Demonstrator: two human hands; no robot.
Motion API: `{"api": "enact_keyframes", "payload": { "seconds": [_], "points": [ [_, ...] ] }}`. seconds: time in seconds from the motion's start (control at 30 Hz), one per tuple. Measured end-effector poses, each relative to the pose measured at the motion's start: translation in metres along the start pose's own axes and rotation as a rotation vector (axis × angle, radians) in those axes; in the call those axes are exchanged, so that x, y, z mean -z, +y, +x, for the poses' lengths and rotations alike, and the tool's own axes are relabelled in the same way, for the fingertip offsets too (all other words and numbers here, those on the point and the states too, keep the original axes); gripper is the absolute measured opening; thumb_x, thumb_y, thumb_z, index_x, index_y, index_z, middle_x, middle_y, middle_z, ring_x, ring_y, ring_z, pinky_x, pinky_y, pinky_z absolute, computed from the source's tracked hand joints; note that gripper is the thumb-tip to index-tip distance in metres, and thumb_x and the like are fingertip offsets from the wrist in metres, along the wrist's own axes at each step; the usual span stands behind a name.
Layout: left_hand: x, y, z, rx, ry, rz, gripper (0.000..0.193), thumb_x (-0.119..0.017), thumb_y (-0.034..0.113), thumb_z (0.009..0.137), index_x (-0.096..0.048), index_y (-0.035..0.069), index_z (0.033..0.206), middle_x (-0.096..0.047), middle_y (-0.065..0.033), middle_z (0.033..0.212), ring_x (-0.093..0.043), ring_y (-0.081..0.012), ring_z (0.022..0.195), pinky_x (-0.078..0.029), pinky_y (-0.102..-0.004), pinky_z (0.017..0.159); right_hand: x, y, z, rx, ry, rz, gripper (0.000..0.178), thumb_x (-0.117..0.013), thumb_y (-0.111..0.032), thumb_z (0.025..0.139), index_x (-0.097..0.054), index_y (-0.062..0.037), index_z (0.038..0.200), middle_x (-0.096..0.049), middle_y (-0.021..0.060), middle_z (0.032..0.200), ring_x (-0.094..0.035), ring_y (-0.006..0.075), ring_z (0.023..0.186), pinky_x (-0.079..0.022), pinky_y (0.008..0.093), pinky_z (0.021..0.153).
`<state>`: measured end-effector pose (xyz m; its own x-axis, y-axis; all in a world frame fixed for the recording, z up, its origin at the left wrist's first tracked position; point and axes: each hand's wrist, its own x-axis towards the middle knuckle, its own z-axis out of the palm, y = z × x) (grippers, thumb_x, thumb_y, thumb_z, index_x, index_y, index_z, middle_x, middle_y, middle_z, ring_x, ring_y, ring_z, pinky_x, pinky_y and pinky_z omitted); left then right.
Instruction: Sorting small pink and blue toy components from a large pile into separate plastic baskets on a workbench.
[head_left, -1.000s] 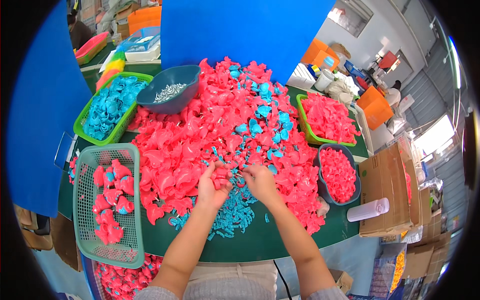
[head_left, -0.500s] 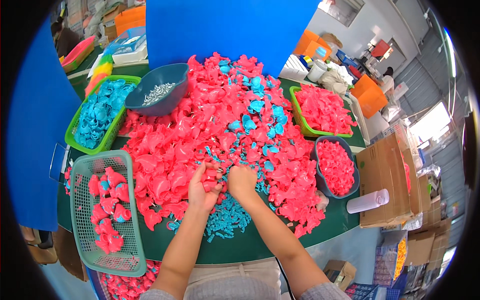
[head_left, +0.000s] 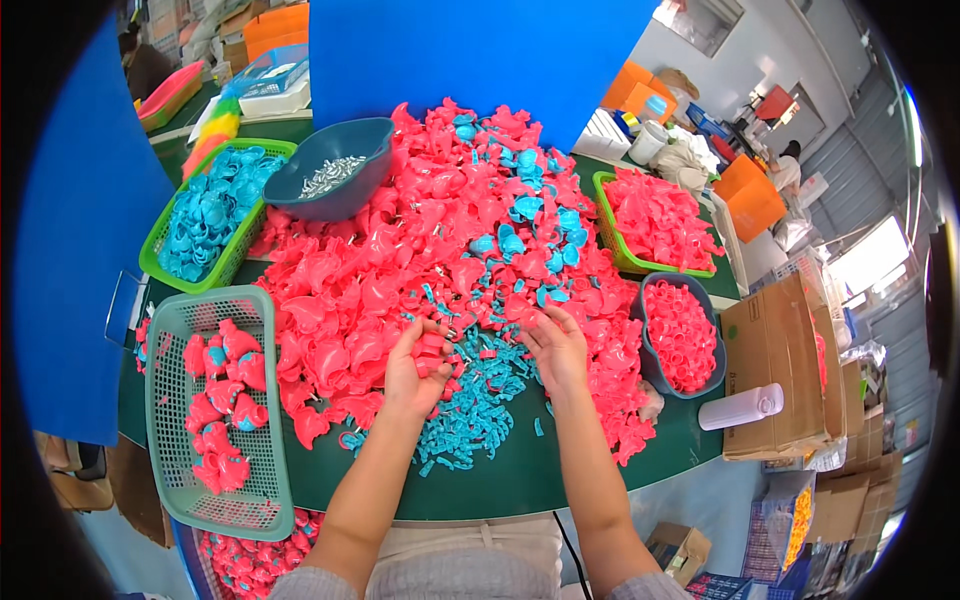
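My left hand (head_left: 408, 385) is closed around a small pink plastic part (head_left: 430, 362), partly hidden by its fingers. To its right, my right hand (head_left: 558, 350) has its fingers stretched out and apart, with fingertips beside pink pieces at the edge of a large heap of pink plastic shells (head_left: 350, 290). I see nothing plainly gripped in it. Between my forearms lies a spread of small blue plastic pieces (head_left: 465, 425) on the green table (head_left: 510, 475). Larger blue shells (head_left: 510, 240) are scattered over the heap's right side.
At left, a pale green basket (head_left: 160, 420) holds pink-and-blue assembled pieces. Behind it are a green basket (head_left: 240, 255) of blue shells and a dark bowl (head_left: 330, 205) of metal parts. On the right stand a green basket (head_left: 630, 262), a grey bowl (head_left: 665, 370), a bottle (head_left: 740, 407) and a cardboard box (head_left: 765, 370).
My right hand has moved right, away from my left hand, and its fingers have opened from a closed grip. My left hand has stayed nearly in place. The view has shifted slightly.
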<state>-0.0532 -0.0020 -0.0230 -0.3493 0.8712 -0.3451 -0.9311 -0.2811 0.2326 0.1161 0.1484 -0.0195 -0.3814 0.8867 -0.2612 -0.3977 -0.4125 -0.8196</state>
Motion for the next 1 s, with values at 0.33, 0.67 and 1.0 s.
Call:
{"api": "enact_keyframes", "payload": {
  "seconds": [0.33, 0.67, 1.0],
  "points": [
    [-0.002, -0.006, 0.0, 0.06, -0.007, -0.01, 0.022, -0.053, 0.03, 0.097, -0.058, 0.008, 0.096, -0.062, -0.0057, 0.091, -0.06, -0.016, 0.072, -0.044, -0.0256, 0.049, -0.001, -0.002, -0.005, 0.073, -0.098, 0.073, 0.041, -0.061, 0.002, 0.086, -0.051, -0.0091, 0.124, -0.062, 0.0084, 0.107, -0.061, 0.0228, 0.104, -0.05, 0.043, 0.09],
    [-0.005, -0.015, -0.003, 0.117, -0.013, 0.089, 0.024, -0.052, 0.033, 0.096, -0.062, 0.011, 0.096, -0.064, -0.0059, 0.095, -0.064, -0.019, 0.077, -0.046, -0.0245, 0.048, -0.028, -0.001, -0.025, 0.428, -0.294, -0.382, 0.046, -0.065, 0.006, 0.081, -0.053, -0.0006, 0.125, -0.059, 0.0073, 0.112, -0.058, 0.0142, 0.1, -0.049, 0.0294, 0.087],
    [0.001, -0.015, 0.0, 0.187, -0.025, 0.005, 0.02, -0.054, 0.032, 0.096, -0.059, 0.013, 0.099, -0.063, -0.0037, 0.094, -0.06, -0.0166, 0.074, -0.042, -0.0245, 0.048, -0.032, 0.0, -0.017, 0.729, -0.513, -1.681, 0.023, -0.073, -0.012, 0.076, -0.07, -0.0056, 0.097, -0.062, 0.0138, 0.089, -0.061, 0.0313, 0.087, -0.05, 0.0414, 0.073]
  ]
}}
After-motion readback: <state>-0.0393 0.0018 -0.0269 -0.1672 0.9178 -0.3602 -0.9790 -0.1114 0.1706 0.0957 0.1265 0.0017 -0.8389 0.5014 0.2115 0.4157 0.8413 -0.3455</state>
